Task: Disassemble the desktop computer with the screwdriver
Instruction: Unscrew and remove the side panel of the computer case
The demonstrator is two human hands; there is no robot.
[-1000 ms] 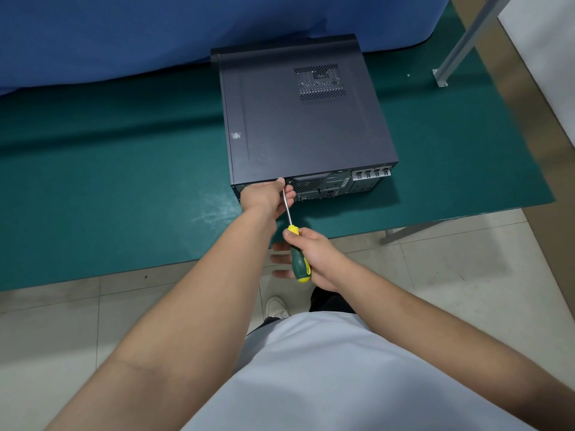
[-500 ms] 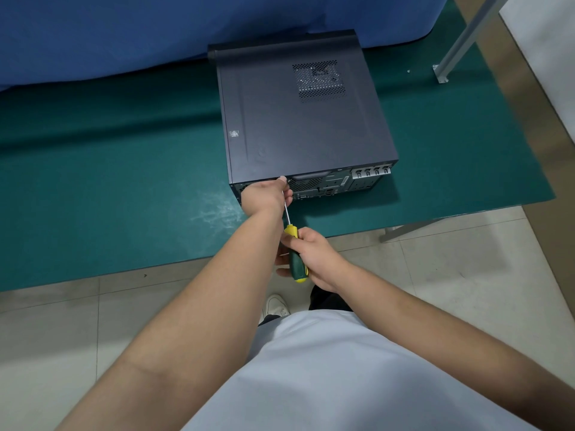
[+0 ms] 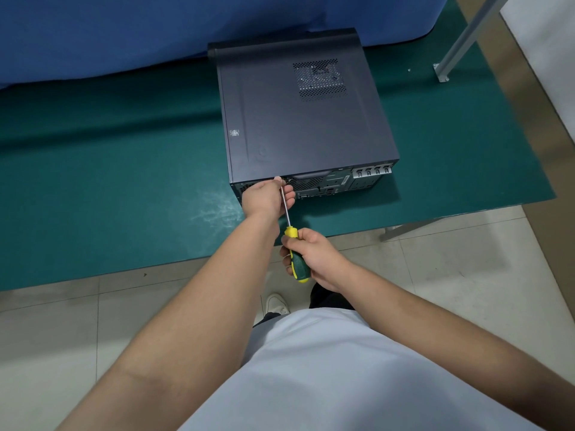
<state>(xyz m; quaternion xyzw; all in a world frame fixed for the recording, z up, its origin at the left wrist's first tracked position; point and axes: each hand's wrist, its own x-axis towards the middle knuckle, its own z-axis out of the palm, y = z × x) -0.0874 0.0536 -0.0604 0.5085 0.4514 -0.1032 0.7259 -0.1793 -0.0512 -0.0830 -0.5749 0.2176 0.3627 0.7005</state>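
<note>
A dark grey desktop computer (image 3: 305, 119) lies flat on the green mat (image 3: 109, 181), its rear panel facing me. My right hand (image 3: 314, 256) grips the yellow-and-green handle of a screwdriver (image 3: 295, 259), whose thin shaft runs up to the top edge of the rear panel. My left hand (image 3: 264, 197) is at that edge, fingers curled around the shaft near its tip. The screw itself is hidden behind my left fingers.
A blue cloth (image 3: 124, 32) hangs behind the computer. A metal post (image 3: 460, 38) is bolted to the table at the far right. The table's front edge (image 3: 155, 269) runs just below my hands, with tiled floor (image 3: 46, 337) beneath.
My right hand has shifted its hold on the screwdriver handle, closing its fingers around it. The left hand and the computer stay in place.
</note>
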